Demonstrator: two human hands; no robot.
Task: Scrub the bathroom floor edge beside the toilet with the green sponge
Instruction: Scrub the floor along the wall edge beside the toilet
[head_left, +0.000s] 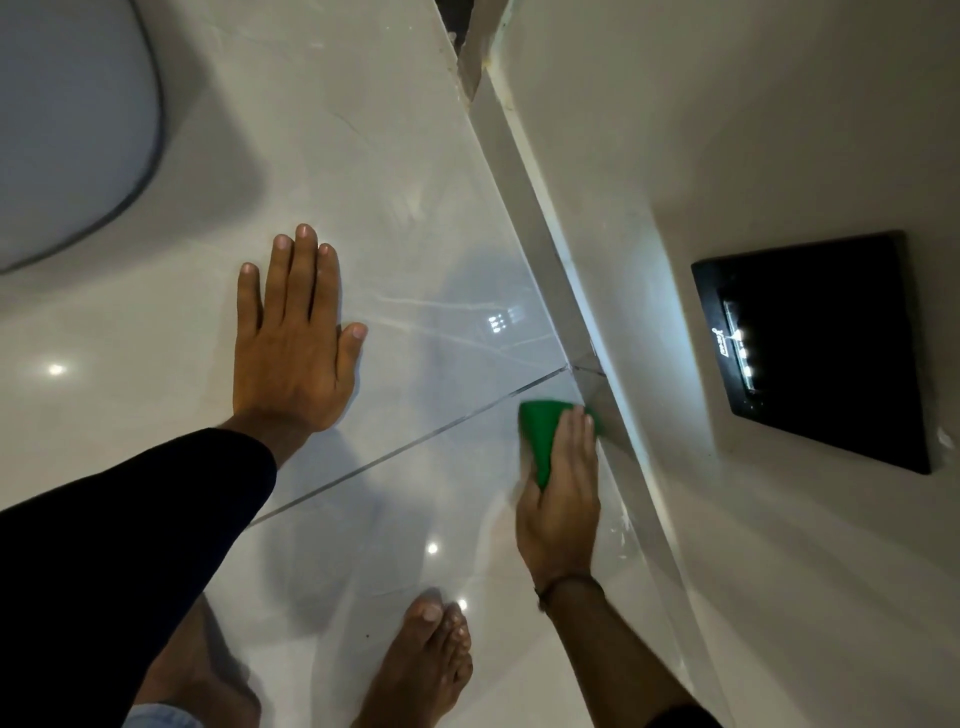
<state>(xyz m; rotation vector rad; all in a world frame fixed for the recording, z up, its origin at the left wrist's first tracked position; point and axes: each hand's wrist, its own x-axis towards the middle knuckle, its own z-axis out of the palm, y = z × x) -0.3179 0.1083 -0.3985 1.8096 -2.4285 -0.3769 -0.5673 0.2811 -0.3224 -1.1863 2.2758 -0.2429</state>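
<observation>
My right hand (563, 493) presses the green sponge (540, 434) onto the glossy pale floor tile, right against the floor edge (597, 395) where the skirting meets the wall. The sponge sits just below a grout line, partly hidden under my fingers. My left hand (293, 338) lies flat on the floor with fingers spread, holding nothing, to the left of the sponge. The white toilet (72, 130) fills the upper left corner.
A black square plate (815, 348) with small lights is set in the white wall on the right. My bare feet (426, 660) stand on the tile at the bottom. A dark gap (460, 31) shows where the edge ends at the top.
</observation>
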